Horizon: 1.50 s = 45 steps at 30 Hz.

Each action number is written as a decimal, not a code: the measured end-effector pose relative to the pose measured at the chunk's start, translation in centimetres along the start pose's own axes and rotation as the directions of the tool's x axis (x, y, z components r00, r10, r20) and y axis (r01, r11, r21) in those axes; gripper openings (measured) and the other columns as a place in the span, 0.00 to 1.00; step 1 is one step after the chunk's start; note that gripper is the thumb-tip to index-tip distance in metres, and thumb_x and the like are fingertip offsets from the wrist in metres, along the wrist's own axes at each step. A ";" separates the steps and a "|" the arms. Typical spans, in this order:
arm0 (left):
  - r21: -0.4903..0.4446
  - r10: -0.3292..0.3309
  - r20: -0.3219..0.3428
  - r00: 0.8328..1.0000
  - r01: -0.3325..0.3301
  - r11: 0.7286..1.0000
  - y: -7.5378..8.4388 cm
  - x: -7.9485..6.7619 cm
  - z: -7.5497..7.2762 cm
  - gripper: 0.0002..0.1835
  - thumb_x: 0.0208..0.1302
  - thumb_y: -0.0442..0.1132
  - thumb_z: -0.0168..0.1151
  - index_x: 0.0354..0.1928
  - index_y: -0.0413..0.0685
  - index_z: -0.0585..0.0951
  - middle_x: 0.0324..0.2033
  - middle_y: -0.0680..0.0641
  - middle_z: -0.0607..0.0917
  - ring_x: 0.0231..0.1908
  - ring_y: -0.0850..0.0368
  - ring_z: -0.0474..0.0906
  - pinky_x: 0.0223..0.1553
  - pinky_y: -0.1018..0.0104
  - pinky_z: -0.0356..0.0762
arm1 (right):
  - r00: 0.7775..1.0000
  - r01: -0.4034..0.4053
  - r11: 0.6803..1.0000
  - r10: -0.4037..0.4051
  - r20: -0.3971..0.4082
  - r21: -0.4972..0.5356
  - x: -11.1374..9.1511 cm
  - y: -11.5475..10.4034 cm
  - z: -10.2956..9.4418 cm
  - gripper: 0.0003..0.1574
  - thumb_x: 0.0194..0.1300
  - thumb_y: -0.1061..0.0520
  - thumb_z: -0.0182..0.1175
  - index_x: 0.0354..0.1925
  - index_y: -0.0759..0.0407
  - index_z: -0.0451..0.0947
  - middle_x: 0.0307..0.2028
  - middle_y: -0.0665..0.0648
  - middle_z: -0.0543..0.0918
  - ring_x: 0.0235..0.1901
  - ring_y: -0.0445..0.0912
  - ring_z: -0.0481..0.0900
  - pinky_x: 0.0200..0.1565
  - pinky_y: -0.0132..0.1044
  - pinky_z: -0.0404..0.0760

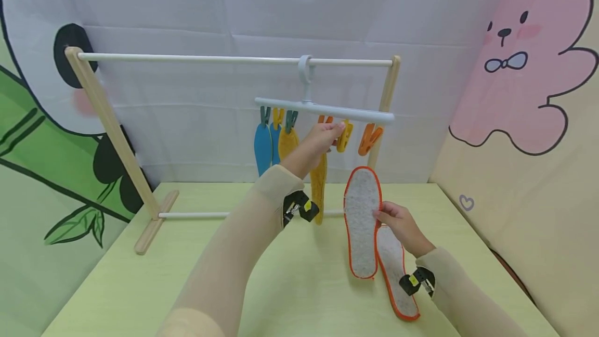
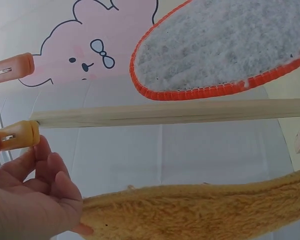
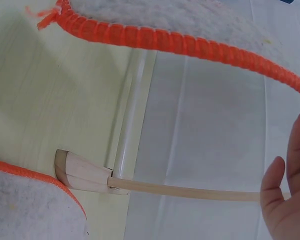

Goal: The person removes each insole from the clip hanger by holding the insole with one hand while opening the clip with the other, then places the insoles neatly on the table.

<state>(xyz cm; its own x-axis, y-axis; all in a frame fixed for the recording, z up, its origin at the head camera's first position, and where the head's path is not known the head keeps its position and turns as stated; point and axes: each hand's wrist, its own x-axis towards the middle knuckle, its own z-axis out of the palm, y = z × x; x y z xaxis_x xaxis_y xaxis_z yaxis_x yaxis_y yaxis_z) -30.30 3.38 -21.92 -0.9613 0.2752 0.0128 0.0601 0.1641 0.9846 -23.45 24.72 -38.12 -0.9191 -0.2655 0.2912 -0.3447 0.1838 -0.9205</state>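
My left hand (image 1: 323,139) pinches a yellow clip (image 1: 344,136) that hangs under the pale blue hanger (image 1: 327,109). In the left wrist view, thumb and fingertips meet on that yellow clip (image 2: 19,135). At its right hangs an orange clip (image 1: 369,139) with nothing in it. My right hand (image 1: 402,225) holds a grey felt insole (image 1: 363,222) with orange stitched edging by its right side, upright below the clips. A second grey insole (image 1: 396,274) lies on the table under it. Beside my left hand, a yellow fuzzy insole (image 1: 319,186) hangs, partly hidden by the arm.
Blue insoles (image 1: 263,147) and another yellow insole (image 1: 287,142) hang at the hanger's left end from green and yellow clips. The hanger hooks over the white rail (image 1: 196,58) of a wooden-legged rack (image 1: 112,134) on the light table (image 1: 290,285). Printed cloth and walls surround it.
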 end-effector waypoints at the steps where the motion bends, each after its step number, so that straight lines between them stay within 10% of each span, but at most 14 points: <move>1: -0.006 -0.001 -0.001 1.000 0.001 1.000 0.0 0.0 0.0 0.21 0.75 0.47 0.47 0.52 0.36 0.78 0.34 0.51 0.75 0.38 0.56 0.68 0.43 0.64 0.63 | 1.000 0.003 1.000 -0.003 0.001 0.000 0.0 0.0 0.0 0.12 0.69 0.67 0.51 0.34 0.79 0.68 0.25 0.46 0.74 0.28 0.39 0.74 0.38 0.34 0.75; 45: -0.022 -0.009 -0.033 0.999 0.009 1.000 0.0 -0.3 0.3 0.21 0.74 0.48 0.48 0.48 0.36 0.79 0.33 0.52 0.76 0.38 0.57 0.69 0.41 0.65 0.63 | 0.998 -0.021 1.000 0.022 -0.062 0.008 -1.4 0.7 -1.5 0.12 0.70 0.66 0.51 0.35 0.80 0.69 0.23 0.46 0.75 0.27 0.39 0.74 0.37 0.31 0.73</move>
<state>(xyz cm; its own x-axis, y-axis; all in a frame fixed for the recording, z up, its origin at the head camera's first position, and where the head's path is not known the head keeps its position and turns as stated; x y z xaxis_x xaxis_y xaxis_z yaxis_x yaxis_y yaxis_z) -29.92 3.60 -21.98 -0.9702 0.2422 0.0093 0.0459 0.1457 0.9883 -22.70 26.67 -38.80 -0.9364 -0.2027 0.2866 -0.3235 0.1816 -0.9286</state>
